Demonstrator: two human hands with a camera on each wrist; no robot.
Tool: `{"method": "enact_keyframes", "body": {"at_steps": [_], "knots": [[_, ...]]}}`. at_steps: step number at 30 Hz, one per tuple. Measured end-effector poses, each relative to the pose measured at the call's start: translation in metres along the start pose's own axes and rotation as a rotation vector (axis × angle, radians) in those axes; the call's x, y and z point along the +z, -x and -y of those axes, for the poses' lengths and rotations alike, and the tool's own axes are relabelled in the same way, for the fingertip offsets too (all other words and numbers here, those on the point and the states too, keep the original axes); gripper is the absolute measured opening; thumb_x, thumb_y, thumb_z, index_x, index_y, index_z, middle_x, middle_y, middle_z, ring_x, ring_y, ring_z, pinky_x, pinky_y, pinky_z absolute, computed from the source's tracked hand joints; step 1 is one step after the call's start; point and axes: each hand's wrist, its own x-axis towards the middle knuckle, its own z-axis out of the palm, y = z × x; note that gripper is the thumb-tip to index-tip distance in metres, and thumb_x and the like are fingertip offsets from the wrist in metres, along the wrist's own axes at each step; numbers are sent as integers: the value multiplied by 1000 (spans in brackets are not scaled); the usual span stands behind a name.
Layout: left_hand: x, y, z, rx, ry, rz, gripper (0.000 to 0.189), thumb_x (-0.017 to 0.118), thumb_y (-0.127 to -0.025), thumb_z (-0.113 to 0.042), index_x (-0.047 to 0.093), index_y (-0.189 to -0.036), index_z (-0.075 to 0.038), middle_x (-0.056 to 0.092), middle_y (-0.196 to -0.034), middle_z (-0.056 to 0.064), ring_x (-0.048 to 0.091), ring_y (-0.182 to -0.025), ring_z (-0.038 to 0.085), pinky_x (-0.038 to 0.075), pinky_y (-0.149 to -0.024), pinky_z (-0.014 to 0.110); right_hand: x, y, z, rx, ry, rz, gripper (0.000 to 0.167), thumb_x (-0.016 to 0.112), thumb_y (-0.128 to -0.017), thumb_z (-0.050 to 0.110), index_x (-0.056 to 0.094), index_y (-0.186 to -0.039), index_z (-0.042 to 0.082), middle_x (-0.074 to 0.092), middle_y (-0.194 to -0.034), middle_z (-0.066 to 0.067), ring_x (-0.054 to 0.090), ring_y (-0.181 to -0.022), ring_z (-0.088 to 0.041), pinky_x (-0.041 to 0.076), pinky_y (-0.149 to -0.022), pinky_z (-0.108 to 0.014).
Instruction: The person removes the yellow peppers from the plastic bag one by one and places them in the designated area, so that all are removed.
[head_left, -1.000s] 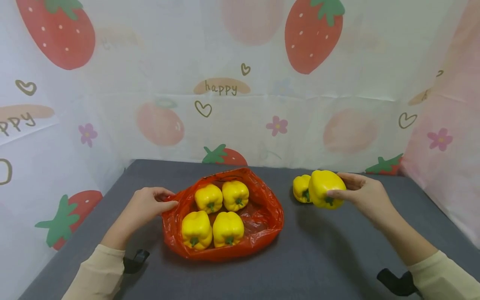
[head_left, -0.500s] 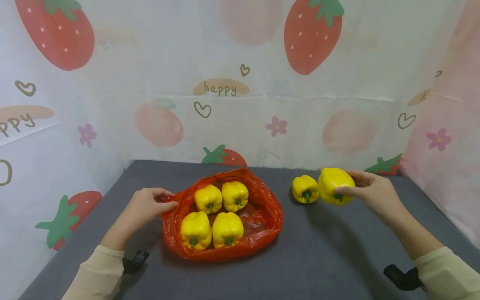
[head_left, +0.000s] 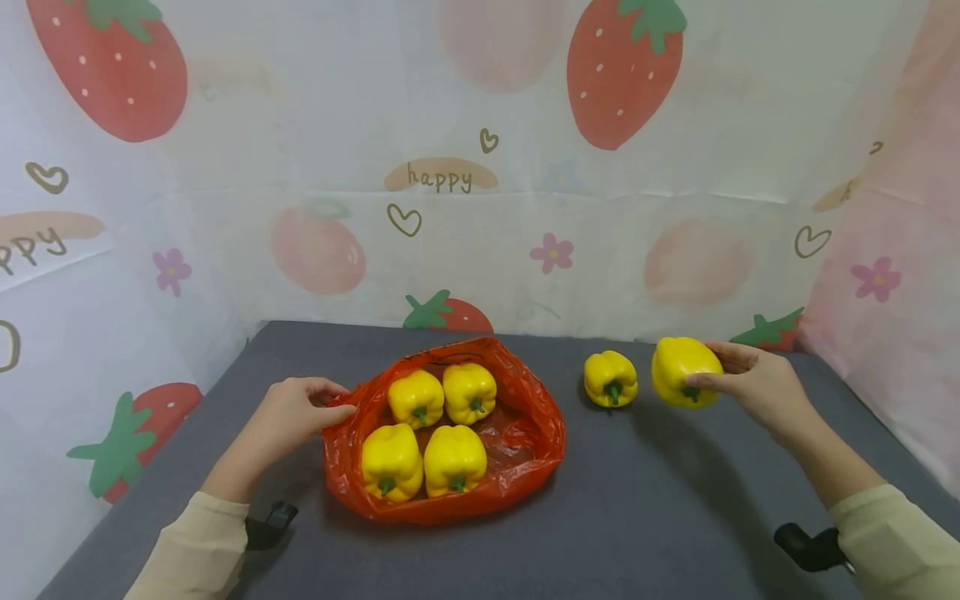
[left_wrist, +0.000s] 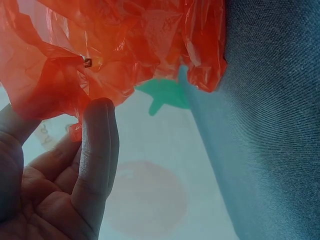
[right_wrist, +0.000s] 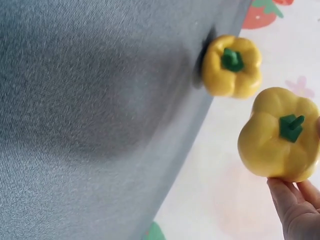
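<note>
On the left, the left hand pinches the rim of a red plastic bag. The bag's mouth is spread wide, and several yellow bell peppers with green stems sit inside. In the left wrist view, thumb and fingers meet at the crumpled bag film. The right hand grips another yellow bell pepper by its right side, held above the table. In the right wrist view, this held pepper hangs apart from a second pepper on the cloth.
One yellow bell pepper stands on the grey table between the bag and the right hand. A white curtain printed with strawberries and hearts hangs along the back edge and sides. Black wrist mounts stick out beside both sleeves.
The right hand has moved right with its bell pepper, away from the one standing on the table, which now shows fully. The left hand and the bag have stayed put.
</note>
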Motion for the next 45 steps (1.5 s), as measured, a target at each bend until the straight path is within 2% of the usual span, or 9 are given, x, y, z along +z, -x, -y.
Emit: {"method": "enact_keyframes", "body": {"at_steps": [6, 18, 24, 33, 39, 45], "knots": [[-2, 0, -2, 5, -7, -1, 42, 72, -90, -33, 69, -118, -2, 73, -103, 12, 64, -84, 18, 60, -75, 35, -1, -5, -9, -14, 20, 0, 90, 64, -92, 52, 28, -153, -4, 39, -151, -30, 42, -135, -47, 42, -104, -59], [-2, 1, 0, -4, 6, -3, 41, 72, -90, -35, 70, -117, -3, 73, -101, 10, 64, -83, 17, 60, -75, 34, -7, -20, -20, -29, 2, 16, 86, 65, -93, 47, 29, -153, -3, 39, -151, -31, 43, -135, -47, 42, -105, -59], [-2, 1, 1, -3, 8, -6, 41, 72, -90, -34, 70, -117, -3, 73, -101, 10, 64, -83, 17, 60, -75, 34, -7, -28, -28, 2, 1, 29, 86, 64, -94, 46, 27, -153, -5, 37, -151, -32, 42, -134, -47, 41, -104, -57], [-1, 0, 2, 1, 10, -10, 42, 73, -90, -34, 70, -117, -3, 73, -102, 10, 64, -83, 17, 60, -75, 35, -1, -38, -38, 22, -65, 37, 87, 67, -93, 43, 26, -154, -4, 34, -153, -32, 37, -138, -47, 35, -110, -61], [-1, -1, 2, 5, 18, -8, 41, 72, -90, -33, 69, -117, -2, 73, -101, 11, 64, -83, 17, 61, -76, 35, 1, -42, -42, 59, -85, 57, 90, 66, -93, 44, 20, -156, -3, 25, -157, -32, 27, -143, -50, 29, -114, -64], [-1, 0, 2, -4, 21, -12, 41, 72, -90, -33, 69, -117, -3, 73, -102, 11, 64, -83, 17, 61, -76, 35, 3, -48, -47, 81, -77, 61, 92, 68, -92, 44, 19, -156, -2, 22, -158, -32, 24, -145, -52, 28, -115, -64]]}}
